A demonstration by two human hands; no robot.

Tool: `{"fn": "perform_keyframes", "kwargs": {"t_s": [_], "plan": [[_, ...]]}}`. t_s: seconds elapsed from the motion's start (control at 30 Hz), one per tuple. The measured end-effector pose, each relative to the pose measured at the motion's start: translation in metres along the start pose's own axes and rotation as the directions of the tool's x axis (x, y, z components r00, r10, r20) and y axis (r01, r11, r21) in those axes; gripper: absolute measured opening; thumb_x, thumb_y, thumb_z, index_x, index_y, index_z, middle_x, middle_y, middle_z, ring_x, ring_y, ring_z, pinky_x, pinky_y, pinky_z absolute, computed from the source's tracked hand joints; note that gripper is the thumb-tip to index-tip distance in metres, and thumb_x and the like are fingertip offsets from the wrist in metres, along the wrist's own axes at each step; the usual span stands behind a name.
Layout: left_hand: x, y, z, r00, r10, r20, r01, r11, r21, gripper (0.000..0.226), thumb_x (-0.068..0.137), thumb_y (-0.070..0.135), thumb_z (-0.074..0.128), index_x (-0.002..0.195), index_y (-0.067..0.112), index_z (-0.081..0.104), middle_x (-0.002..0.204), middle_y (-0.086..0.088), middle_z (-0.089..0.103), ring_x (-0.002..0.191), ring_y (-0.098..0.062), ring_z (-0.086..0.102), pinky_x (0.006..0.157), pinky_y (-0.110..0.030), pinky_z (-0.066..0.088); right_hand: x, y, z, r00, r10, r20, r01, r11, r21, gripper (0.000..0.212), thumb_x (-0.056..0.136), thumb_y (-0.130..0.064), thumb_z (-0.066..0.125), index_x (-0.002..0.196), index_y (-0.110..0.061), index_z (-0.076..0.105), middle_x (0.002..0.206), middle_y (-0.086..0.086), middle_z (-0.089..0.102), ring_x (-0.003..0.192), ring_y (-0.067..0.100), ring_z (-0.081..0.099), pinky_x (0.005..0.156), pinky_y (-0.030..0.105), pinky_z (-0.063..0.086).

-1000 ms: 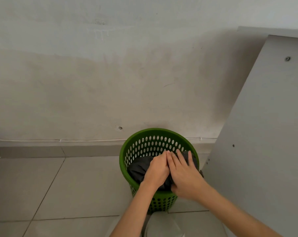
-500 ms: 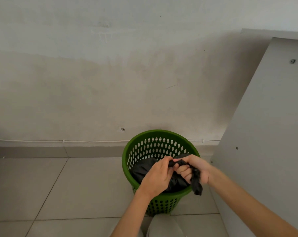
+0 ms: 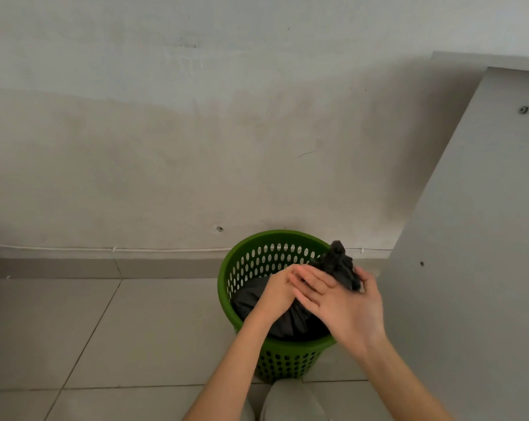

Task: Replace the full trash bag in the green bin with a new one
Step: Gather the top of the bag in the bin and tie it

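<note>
The green perforated bin point(image 3: 287, 360) stands on the tiled floor against the wall. A black trash bag point(image 3: 251, 302) fills it. The bag's gathered top point(image 3: 337, 264) sticks up above the bin's right rim. My left hand point(image 3: 276, 294) is curled at the bag's neck over the bin's middle, with its grip partly hidden. Overlapping it from the right, my right hand point(image 3: 348, 311) holds the bunched top between thumb and fingers.
A grey wall point(image 3: 196, 147) rises right behind the bin, with a thin white cable point(image 3: 114, 249) along the skirting. A tall grey panel point(image 3: 469, 238) stands close on the bin's right. Tiled floor point(image 3: 105, 329) spreads to the left. My knee point(image 3: 290, 402) is just below the bin.
The bag's loose end hung from my right fist over the front rim; now it is bunched and raised above the right rim. My right hand has opened out over my left hand.
</note>
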State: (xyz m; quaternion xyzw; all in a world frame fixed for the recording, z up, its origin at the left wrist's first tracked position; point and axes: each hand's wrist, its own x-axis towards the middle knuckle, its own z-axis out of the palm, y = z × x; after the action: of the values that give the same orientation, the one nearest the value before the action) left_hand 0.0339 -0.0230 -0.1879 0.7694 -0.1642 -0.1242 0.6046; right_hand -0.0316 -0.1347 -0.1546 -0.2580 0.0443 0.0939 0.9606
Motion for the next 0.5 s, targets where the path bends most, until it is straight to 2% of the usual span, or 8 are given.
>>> {"fn": "perform_keyframes", "kwargs": {"t_s": [0.07,0.1,0.17,0.2,0.23,0.33,0.4,0.5], "plan": [[0.002,-0.002,-0.001,0.996,-0.083,-0.015,0.083,0.997,-0.011,0.027,0.100,0.024,0.030,0.095,0.021,0.056,0.094,0.002,0.060,0.090,-0.011,0.055,0.083,-0.022,0.042,-0.002,-0.002,-0.005,0.976,-0.162,0.142,0.210,0.863,-0.459,0.089,0.053,-0.056,0.071,0.120,0.001,0.056,0.114,0.013,0.068,0.113,0.021,0.061,0.091,0.031,0.054],[0.002,-0.004,-0.002,0.992,-0.124,-0.020,0.123,0.992,-0.025,0.032,0.100,0.030,0.029,0.101,0.019,0.059,0.100,-0.002,0.062,0.096,-0.014,0.057,0.086,-0.025,0.041,-0.004,-0.003,-0.008,0.946,-0.225,0.234,0.324,0.632,-0.704,0.077,0.059,-0.050,0.065,0.122,-0.007,0.055,0.119,0.004,0.067,0.119,0.009,0.056,0.101,0.028,0.047],[0.001,-0.006,-0.003,0.987,-0.162,0.024,0.163,0.984,-0.073,0.039,0.100,0.034,0.028,0.106,0.015,0.062,0.106,-0.005,0.066,0.098,-0.014,0.060,0.086,-0.022,0.043,-0.001,-0.008,-0.023,0.850,-0.267,0.455,0.424,-0.167,-0.890,0.063,0.067,-0.033,0.042,0.127,-0.019,0.050,0.132,-0.008,0.055,0.131,-0.006,0.034,0.115,0.036,0.026],[0.000,-0.005,-0.004,0.985,-0.161,0.063,0.166,0.983,-0.079,0.038,0.100,0.033,0.028,0.105,0.016,0.062,0.104,-0.003,0.065,0.095,-0.011,0.060,0.083,-0.017,0.042,0.006,-0.014,-0.034,0.803,-0.164,0.574,0.402,-0.562,-0.723,0.065,0.066,-0.026,0.037,0.130,-0.020,0.047,0.134,-0.006,0.053,0.134,-0.003,0.027,0.117,0.045,0.017],[-0.001,-0.004,-0.003,0.982,-0.162,0.098,0.169,0.983,-0.068,0.035,0.100,0.031,0.028,0.103,0.018,0.061,0.101,-0.001,0.064,0.092,-0.009,0.059,0.082,-0.015,0.041,0.015,-0.021,-0.041,0.780,-0.034,0.625,0.345,-0.810,-0.474,0.065,0.066,-0.022,0.040,0.130,-0.019,0.048,0.132,-0.002,0.057,0.135,0.007,0.031,0.115,0.051,0.011],[-0.005,-0.001,-0.001,0.971,-0.158,0.182,0.171,0.984,-0.056,0.032,0.100,0.027,0.029,0.093,0.018,0.058,0.090,0.001,0.061,0.088,-0.011,0.056,0.089,-0.024,0.041,0.037,-0.039,-0.032,0.784,0.182,0.594,0.297,-0.950,-0.100,0.036,0.063,-0.019,0.067,0.098,-0.016,0.066,0.091,-0.001,0.070,0.098,0.021,0.066,0.102,0.054,0.031],[-0.007,-0.001,-0.001,0.970,-0.160,0.185,0.190,0.969,-0.156,0.034,0.100,0.022,0.031,0.082,0.012,0.059,0.071,0.011,0.059,0.070,-0.001,0.056,0.080,-0.019,0.042,0.040,-0.047,-0.008,0.883,0.229,0.410,0.327,-0.926,-0.188,0.013,0.074,-0.018,0.064,0.086,-0.012,0.062,0.081,0.002,0.068,0.081,0.021,0.066,0.083,0.037,0.047],[-0.011,0.002,-0.006,0.963,-0.152,0.224,0.185,0.974,-0.133,0.020,0.095,0.024,0.046,0.079,0.017,0.055,0.060,0.016,0.054,0.060,0.006,0.052,0.070,-0.016,0.038,0.042,-0.049,0.011,0.970,0.226,-0.088,0.147,-0.837,-0.527,0.015,0.086,-0.016,0.047,0.082,-0.008,0.059,0.076,0.006,0.064,0.075,0.022,0.059,0.067,0.029,0.043]]}}
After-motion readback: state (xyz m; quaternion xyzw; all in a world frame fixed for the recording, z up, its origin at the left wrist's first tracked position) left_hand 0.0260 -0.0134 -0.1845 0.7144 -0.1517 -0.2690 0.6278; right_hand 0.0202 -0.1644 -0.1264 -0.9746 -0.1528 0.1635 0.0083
